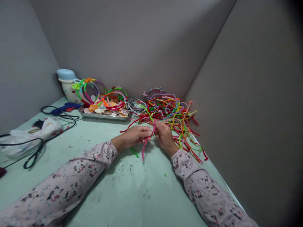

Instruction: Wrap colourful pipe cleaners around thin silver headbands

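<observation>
Between both hands runs a pink pipe cleaner (pixel 145 147), its loose end hanging down toward the tabletop. My left hand (pixel 137 135) pinches it with thumb and fingers. Close beside, my right hand (pixel 163 135) grips its upper part near a bright green pipe cleaner (pixel 148 113); whether the two are joined I cannot tell. A short green piece (pixel 134 152) lies below my left hand. Just beyond the hands spreads a tangled heap of pipe cleaners (pixel 175 110) in red, orange, yellow and purple.
A metal tray (pixel 104 117) holds shells and colourful wrapped hoops (pixel 91 91). Behind it stands a white cup with a blue lid (pixel 66 75). Grey wire coils (pixel 136 105) sit near the heap. At left lie a blue tool (pixel 63 108), black cable (pixel 42 145) and plastic bag (pixel 26 138).
</observation>
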Demonstrator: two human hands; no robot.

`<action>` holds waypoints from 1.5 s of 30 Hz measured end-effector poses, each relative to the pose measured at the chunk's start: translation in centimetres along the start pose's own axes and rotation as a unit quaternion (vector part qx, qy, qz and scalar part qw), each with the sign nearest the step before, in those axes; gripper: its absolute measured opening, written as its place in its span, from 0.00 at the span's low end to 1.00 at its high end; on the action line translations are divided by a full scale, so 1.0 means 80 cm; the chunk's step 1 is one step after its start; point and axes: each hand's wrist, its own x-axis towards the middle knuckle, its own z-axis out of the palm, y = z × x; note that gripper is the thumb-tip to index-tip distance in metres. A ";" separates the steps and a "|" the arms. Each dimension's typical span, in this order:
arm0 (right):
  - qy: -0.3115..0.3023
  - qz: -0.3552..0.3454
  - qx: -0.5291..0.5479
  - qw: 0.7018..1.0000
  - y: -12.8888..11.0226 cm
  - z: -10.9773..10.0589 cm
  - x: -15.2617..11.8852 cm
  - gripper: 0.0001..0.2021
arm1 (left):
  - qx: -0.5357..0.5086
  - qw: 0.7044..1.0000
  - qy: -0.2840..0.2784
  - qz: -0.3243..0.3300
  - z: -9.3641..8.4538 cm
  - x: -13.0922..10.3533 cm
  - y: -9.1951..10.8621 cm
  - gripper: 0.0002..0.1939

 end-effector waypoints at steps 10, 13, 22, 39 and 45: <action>0.033 -0.023 0.015 0.999 -0.029 -0.003 0.004 0.09 | 0.031 0.999 0.021 0.002 0.001 0.002 0.001 0.14; 0.032 -0.025 0.025 0.999 -0.029 -0.007 0.007 0.09 | 0.043 0.999 0.027 0.002 0.002 0.003 0.000 0.14; 0.047 0.005 0.058 0.997 -0.022 -0.009 0.012 0.09 | 0.058 0.998 0.028 -0.006 0.004 0.004 0.003 0.16; 0.085 -0.011 0.002 0.996 0.004 -0.026 0.018 0.12 | 0.058 0.996 0.023 -0.064 0.004 0.006 -0.006 0.13; 0.081 0.007 0.037 0.996 0.006 -0.018 0.013 0.12 | -0.009 0.995 -0.038 -0.093 0.004 0.000 0.000 0.14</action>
